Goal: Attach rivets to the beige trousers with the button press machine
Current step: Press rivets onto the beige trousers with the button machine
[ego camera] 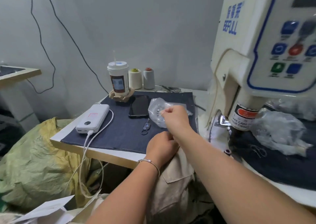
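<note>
Head view, L to R. Yellow-green sack [34, 163] lies below the table edge. On the side table [71, 144], covered w/ dark denim cloth [119, 129]: white power bank [93, 118] w/ white cable [85, 148] hanging off the edge; lidded paper cup [118, 78] in a crumpled paper holder; two thread cones [142, 78] behind; black phone [139, 106]; key fob [146, 127]. Left hand [160, 146], bracelet at wrist, fingers curled, grips the top of the beige trousers [172, 186], which hang bunched below the table edge betw. both forearms. Right hand [176, 116] reaches over the clear plastic bag [158, 110] of rivets, thumb and finger pinched together; what they pinch is too small to tell. Button press machine [256, 52], cream w/ blue control panel, stands at R, near the trousers but apart. Crumpled clear plastic [278, 133] lies beside its base.
</note>
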### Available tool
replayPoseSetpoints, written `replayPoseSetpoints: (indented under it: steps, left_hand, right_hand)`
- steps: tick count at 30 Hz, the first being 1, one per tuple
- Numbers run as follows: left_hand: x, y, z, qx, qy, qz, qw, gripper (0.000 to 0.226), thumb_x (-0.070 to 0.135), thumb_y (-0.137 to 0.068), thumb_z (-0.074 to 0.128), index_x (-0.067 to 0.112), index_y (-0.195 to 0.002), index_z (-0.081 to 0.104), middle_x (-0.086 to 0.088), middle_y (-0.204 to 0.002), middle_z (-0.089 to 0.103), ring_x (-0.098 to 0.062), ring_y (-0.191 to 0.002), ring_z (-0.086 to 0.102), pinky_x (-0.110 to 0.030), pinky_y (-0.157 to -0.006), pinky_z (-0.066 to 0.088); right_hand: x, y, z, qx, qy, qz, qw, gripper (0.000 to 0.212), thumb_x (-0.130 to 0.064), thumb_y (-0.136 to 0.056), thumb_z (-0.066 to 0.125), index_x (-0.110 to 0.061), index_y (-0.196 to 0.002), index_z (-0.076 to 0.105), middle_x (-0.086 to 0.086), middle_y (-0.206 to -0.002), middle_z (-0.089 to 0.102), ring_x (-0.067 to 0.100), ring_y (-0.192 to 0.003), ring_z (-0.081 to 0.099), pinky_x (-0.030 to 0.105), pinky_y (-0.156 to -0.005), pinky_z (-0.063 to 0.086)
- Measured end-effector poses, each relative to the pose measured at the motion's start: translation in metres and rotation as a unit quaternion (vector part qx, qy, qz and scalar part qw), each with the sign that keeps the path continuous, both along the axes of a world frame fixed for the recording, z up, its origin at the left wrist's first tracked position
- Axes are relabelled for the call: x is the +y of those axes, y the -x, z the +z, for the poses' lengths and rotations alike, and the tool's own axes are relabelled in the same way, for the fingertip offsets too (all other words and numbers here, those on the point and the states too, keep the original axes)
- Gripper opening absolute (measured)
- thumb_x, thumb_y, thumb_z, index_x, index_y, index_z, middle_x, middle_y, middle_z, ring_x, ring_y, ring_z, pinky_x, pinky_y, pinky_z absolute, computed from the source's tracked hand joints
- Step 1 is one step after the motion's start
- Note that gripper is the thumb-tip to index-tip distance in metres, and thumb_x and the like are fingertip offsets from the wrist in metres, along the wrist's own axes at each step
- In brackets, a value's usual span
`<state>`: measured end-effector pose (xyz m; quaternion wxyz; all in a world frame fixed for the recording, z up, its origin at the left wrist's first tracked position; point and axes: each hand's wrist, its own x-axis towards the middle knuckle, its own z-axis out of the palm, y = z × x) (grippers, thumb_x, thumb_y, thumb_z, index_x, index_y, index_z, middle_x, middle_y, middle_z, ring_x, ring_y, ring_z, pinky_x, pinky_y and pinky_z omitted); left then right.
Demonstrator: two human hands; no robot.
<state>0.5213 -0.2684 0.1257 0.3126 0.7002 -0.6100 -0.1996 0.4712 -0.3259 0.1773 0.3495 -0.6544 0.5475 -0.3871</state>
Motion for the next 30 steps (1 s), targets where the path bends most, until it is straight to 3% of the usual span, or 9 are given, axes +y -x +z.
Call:
replayPoseSetpoints:
  steps: [3, 6, 9, 12, 14, 16, 19, 24, 30]
  left_hand:
    - [0.002, 0.002, 0.002, 0.005, -0.007, -0.011, 1.000, 0.053, 0.036, -0.081, 0.032, 0.002, -0.103, 0.066, -0.019, -0.112, 0.067, -0.034, -0.107, 0.061, -0.033, -0.083, 0.047]
    - [0.002, 0.000, 0.002, 0.008, -0.007, -0.028, 1.000, 0.027, 0.037, -0.074, 0.047, 0.015, -0.065, 0.059, 0.002, -0.068, 0.065, -0.024, -0.076, 0.058, -0.038, -0.073, 0.047]
    - [-0.003, 0.000, -0.002, 0.088, 0.009, -0.012, 0.996, 0.036, 0.043, -0.070, 0.053, 0.008, -0.067, 0.059, -0.007, -0.067, 0.064, -0.020, -0.069, 0.054, -0.043, -0.074, 0.048]
    - [-0.004, 0.000, -0.005, 0.115, 0.006, -0.013, 0.993, 0.037, 0.042, -0.069, 0.055, 0.006, -0.065, 0.058, -0.006, -0.067, 0.064, -0.018, -0.069, 0.054, -0.036, -0.071, 0.042]
    - [-0.005, -0.002, -0.006, 0.118, 0.005, -0.016, 0.993, 0.033, 0.040, -0.073, 0.057, 0.008, -0.065, 0.061, -0.006, -0.067, 0.065, -0.018, -0.068, 0.054, -0.035, -0.071, 0.041]
    - [-0.006, -0.004, -0.007, 0.114, 0.005, -0.021, 0.993, 0.027, 0.032, -0.081, 0.061, 0.013, -0.063, 0.063, -0.001, -0.063, 0.063, -0.019, -0.067, 0.054, -0.035, -0.071, 0.041]
    - [-0.005, -0.005, -0.007, 0.116, 0.002, -0.021, 0.993, 0.027, 0.035, -0.079, 0.060, 0.016, -0.060, 0.065, 0.005, -0.059, 0.063, -0.018, -0.066, 0.055, -0.036, -0.071, 0.042]
    - [-0.007, -0.004, -0.008, 0.111, 0.003, -0.019, 0.994, 0.030, 0.033, -0.080, 0.061, 0.016, -0.055, 0.060, 0.008, -0.053, 0.056, -0.019, -0.062, 0.050, -0.035, -0.069, 0.039]
    - [-0.010, -0.007, -0.013, 0.091, 0.003, -0.018, 0.996, 0.033, 0.022, -0.091, 0.061, 0.009, -0.061, 0.059, 0.000, -0.058, 0.053, -0.019, -0.064, 0.048, -0.034, -0.069, 0.035]
  right_hand:
    - [0.075, 0.036, 0.003, -0.023, 0.098, 0.059, 0.993, 0.015, -0.013, -0.087, 0.062, -0.015, -0.072, 0.061, 0.000, -0.078, 0.061, 0.010, -0.076, 0.053, 0.027, -0.075, 0.043]
    - [0.139, 0.089, -0.005, -0.021, 0.146, 0.116, 0.982, 0.015, -0.020, -0.086, 0.062, -0.024, -0.073, 0.056, -0.011, -0.077, 0.051, 0.004, -0.076, 0.051, 0.019, -0.072, 0.039]
    - [0.162, 0.155, -0.019, 0.007, 0.153, 0.087, 0.984, 0.014, -0.021, -0.087, 0.062, -0.022, -0.074, 0.057, -0.011, -0.078, 0.052, 0.006, -0.078, 0.054, 0.014, -0.068, 0.039]
    - [0.135, 0.225, -0.024, 0.075, 0.168, -0.048, 0.982, 0.018, -0.016, -0.089, 0.064, -0.024, -0.073, 0.058, -0.010, -0.079, 0.054, 0.006, -0.076, 0.055, 0.018, -0.067, 0.043]
    - [0.101, 0.265, -0.023, 0.139, 0.109, -0.114, 0.978, 0.019, -0.018, -0.092, 0.060, -0.024, -0.074, 0.056, -0.009, -0.084, 0.055, 0.009, -0.078, 0.055, 0.031, -0.071, 0.046]
    - [0.069, 0.293, -0.025, 0.217, 0.038, -0.126, 0.967, 0.020, -0.021, -0.094, 0.056, -0.022, -0.074, 0.058, -0.008, -0.088, 0.057, 0.014, -0.082, 0.056, 0.036, -0.074, 0.047]
    - [0.042, 0.309, -0.033, 0.276, -0.026, -0.090, 0.956, 0.023, -0.024, -0.091, 0.058, -0.024, -0.069, 0.062, -0.012, -0.080, 0.064, 0.007, -0.075, 0.058, 0.028, -0.062, 0.045]
    - [0.029, 0.312, -0.033, 0.267, -0.059, -0.074, 0.959, 0.022, -0.027, -0.086, 0.065, -0.029, -0.064, 0.067, -0.020, -0.065, 0.062, 0.000, -0.068, 0.057, 0.022, -0.052, 0.037]
    - [0.039, 0.314, -0.042, 0.235, 0.006, -0.084, 0.968, 0.016, -0.031, -0.089, 0.063, -0.036, -0.074, 0.063, -0.015, -0.082, 0.061, 0.002, -0.074, 0.052, 0.023, -0.058, 0.036]
